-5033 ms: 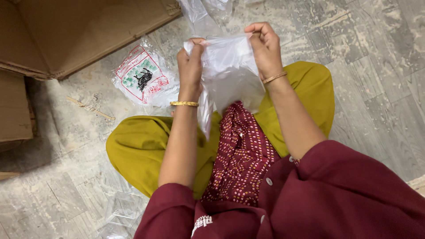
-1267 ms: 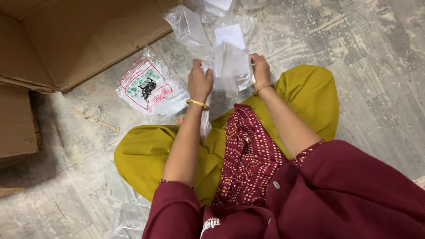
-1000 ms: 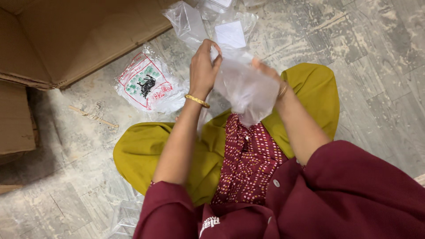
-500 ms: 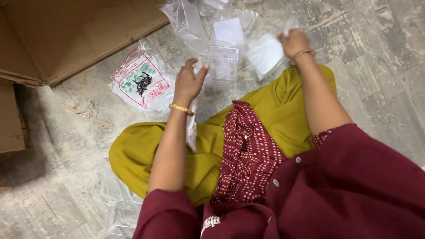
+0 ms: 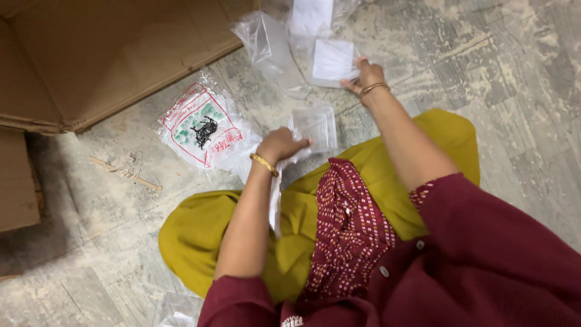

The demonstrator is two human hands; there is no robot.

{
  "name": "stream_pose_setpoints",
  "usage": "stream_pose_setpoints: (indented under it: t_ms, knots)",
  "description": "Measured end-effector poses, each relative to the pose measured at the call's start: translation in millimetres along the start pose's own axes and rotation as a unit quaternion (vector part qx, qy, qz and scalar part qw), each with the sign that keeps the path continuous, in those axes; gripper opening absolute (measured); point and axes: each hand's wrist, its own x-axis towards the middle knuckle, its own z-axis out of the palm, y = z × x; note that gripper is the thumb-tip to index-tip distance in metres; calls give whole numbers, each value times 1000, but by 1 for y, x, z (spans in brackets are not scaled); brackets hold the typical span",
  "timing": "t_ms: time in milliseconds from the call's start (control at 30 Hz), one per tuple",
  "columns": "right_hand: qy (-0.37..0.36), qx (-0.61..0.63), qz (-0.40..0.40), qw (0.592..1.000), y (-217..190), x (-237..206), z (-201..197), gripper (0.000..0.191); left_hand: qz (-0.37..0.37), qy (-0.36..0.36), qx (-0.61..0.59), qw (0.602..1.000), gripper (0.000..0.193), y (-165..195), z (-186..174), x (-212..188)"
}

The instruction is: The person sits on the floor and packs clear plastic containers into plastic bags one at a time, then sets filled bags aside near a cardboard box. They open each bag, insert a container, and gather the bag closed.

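Head view: clear bag (image 5: 315, 125), white sheet (image 5: 331, 60) inside another.

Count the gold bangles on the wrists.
2. One bangle on the left wrist, near the left hand by the clear packet; one bangle on the right wrist, behind the right hand.

Your right hand (image 5: 365, 75), which held the white packet above your knee half a second ago, has moved it onto the floor (image 5: 484, 72) and now rests on the white packet (image 5: 331, 60) there. Your left hand (image 5: 279, 144) has closed from spread fingers onto the clear bag (image 5: 315, 126).
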Motion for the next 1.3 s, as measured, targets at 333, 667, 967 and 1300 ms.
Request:
stream_pose_setpoints:
  t_ms: [333,667,967,1300]
  knots:
    - [-12,141,-58,988,-46,65,97,57,-5,-41,18,999,79,4,-1,-6]
    - [-28,-705,-436,559,31,-18,140,130,-16,-32,12,999,78,12,-3,-9]
    - [-94,-332,-374,861,20,22,85,27,0,-34,21,999,68,4,5,-4]
    - [-22,-501,-485,716,6,-27,106,71,13,-20,18,1000,73,-1,10,-3]
